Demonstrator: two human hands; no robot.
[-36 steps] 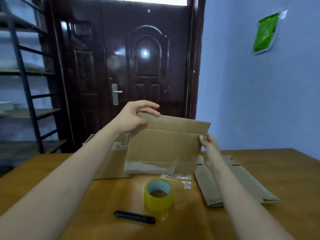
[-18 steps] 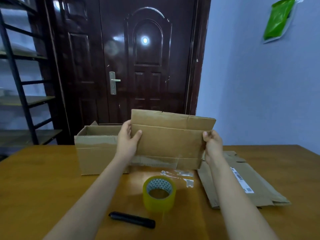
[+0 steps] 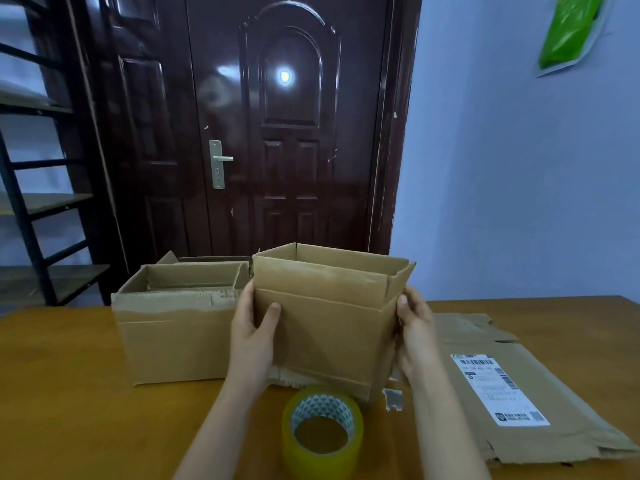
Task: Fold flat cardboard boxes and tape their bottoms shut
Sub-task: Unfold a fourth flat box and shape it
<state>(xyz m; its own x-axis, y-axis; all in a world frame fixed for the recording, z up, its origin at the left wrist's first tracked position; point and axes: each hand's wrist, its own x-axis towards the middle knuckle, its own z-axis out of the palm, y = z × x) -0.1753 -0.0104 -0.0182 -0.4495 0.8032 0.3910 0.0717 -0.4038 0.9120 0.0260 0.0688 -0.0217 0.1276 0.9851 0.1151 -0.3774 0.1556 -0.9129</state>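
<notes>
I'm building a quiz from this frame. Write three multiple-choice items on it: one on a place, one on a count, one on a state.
1. Where is the tape roll?
A. on the table, nearer the camera than the held box
B. inside the left box
C. on the shelf

2. How many opened-up boxes show?
A. one
B. two
C. four

3. How is the box between the hands?
A. lying flat
B. opened up, top open
C. taped shut on top

Answers:
1 A: the roll lies on the table, just before the held box.
2 B: the held box and the left box; the flat cardboard at right is unfolded.
3 B: the left hand and right hand grip its sides, and its open top shows.
</notes>
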